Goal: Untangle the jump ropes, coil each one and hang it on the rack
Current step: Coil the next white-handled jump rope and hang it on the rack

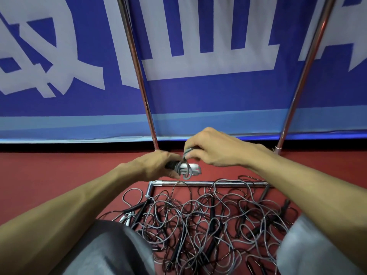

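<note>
My left hand (158, 165) grips the black and white handles of one jump rope (189, 169), held level above the floor. Grey cord is wound in loops round those handles. My right hand (210, 149) pinches the cord just above the handles. Below both hands a tangled pile of jump ropes (208, 221) with grey and black cords and black handles lies on the red floor. The chrome rack (208, 183) stands over the pile, its base bar crossing just beyond it and two uprights rising to the top of the view.
A blue banner (198, 92) with large white characters hangs close behind the rack. My knees in grey shorts (111, 249) flank the pile at the bottom. Red floor (59, 171) stretches to the left.
</note>
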{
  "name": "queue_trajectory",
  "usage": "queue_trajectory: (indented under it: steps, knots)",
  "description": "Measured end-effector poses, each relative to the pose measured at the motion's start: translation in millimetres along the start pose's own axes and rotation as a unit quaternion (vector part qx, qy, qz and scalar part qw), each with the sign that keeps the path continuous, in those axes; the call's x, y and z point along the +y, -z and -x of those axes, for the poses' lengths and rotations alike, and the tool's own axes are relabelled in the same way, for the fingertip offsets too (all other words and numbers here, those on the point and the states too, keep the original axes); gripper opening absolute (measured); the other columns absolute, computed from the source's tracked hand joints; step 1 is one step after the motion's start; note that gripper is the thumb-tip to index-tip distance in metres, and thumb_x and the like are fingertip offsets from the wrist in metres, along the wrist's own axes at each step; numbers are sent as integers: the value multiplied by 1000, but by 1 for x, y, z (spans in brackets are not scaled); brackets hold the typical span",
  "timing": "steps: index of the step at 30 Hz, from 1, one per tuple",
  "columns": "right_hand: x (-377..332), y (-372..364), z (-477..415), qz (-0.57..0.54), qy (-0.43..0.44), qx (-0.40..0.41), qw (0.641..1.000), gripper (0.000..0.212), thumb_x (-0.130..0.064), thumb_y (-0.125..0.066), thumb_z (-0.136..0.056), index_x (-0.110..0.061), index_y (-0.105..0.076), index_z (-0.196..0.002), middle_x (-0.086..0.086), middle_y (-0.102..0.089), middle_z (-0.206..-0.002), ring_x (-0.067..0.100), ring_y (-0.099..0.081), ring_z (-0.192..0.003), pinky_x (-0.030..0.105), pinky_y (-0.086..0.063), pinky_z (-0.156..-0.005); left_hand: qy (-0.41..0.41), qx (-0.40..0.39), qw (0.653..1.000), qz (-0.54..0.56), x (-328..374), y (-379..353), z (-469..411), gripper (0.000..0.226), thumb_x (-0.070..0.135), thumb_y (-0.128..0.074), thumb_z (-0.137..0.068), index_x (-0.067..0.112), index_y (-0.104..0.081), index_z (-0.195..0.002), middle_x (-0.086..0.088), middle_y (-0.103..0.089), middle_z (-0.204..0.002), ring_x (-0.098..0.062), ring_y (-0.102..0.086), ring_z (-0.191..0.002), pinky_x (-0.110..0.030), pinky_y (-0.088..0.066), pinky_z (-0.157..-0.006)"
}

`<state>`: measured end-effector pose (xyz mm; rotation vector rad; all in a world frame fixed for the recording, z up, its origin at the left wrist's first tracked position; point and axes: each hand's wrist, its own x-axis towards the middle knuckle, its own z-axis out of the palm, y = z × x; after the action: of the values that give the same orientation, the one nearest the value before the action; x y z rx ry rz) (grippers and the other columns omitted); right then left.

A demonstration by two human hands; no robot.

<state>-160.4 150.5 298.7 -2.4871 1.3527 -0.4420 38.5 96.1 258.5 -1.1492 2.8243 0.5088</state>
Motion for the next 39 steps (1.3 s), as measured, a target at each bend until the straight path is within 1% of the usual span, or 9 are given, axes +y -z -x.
queue_trajectory:
  steps: [3,9,12,15,24,27,30,35,39]
  knots:
    - [16,-1,-2,-7,-61,74,995,8,-30,-65,-90,-24,-70,-90,-9,-68,-83,17,-60,-87,37,-51,-77,-39,-17,999,4,9,-3,-2,22,25,-72,-87,18,-64,-106,6,-50,-67,-9,-43,-59,-16,-34,-58]
    - [42,-5,-5,-57,-157,153,974,8,-31,-73,-84,-23,-75,-85,-5,-66,-81,17,-58,-85,34,-49,-78,-84,46,994,50,30,0,-3,28,11,-68,-81,19,-66,-107,-5,-58,-74,-20,-50,-69,-20,-40,-65]
    - [46,-6,-6,-100,-186,173,962,8,-31,-72,-84,-28,-72,-77,-2,-70,-79,15,-58,-80,34,-50,-77,-72,42,982,172,41,0,0,31,24,-77,-82,23,-67,-110,7,-60,-79,-10,-53,-71,-23,-45,-71]
    - [48,-7,-7,-115,-204,163,958,10,-30,-70,-86,-26,-74,-77,-4,-72,-77,13,-63,-84,32,-50,-79,-20,46,947,316,52,5,2,41,46,-77,-74,21,-69,-105,6,-53,-66,-14,-44,-58,-27,-40,-56]
    - [51,-11,-9,-103,-231,94,963,33,-38,-53,-97,-25,-64,-68,-6,-63,-60,0,-49,-45,23,-41,-55,89,183,849,488,41,17,-1,15,19,-58,-92,14,-71,-97,4,-64,-71,-10,-57,-61,-15,-42,-53]
    - [40,-12,-10,-181,-205,49,961,42,-38,-42,-102,-18,-63,-72,0,-54,-56,13,-46,-45,22,-42,-44,136,218,789,558,30,18,-6,30,31,-56,-87,8,-64,-105,-15,-64,-90,-25,-58,-71,-32,-46,-65]
    - [32,-11,-12,-226,-180,54,956,45,-37,-36,-104,-11,-63,-79,2,-44,-57,10,-38,-44,18,-34,-39,139,245,743,607,17,21,-9,34,24,-49,-96,35,-59,-127,4,-64,-112,-18,-64,-90,-31,-51,-70]
    - [26,-8,-10,-141,-121,4,983,25,-34,-52,-98,-14,-65,-95,-2,-53,-69,11,-43,-59,19,-37,-54,157,254,761,577,9,19,-7,17,24,-56,-98,29,-67,-110,-7,-63,-90,-24,-57,-76,-35,-50,-66]
    - [17,1,-5,-1,-43,-81,996,10,-23,-61,-93,-14,-60,-92,3,-62,-89,18,-54,-81,39,-46,-81,172,245,891,341,2,6,-8,21,34,-55,-98,21,-56,-114,-3,-60,-78,-15,-54,-58,-21,-46,-50]
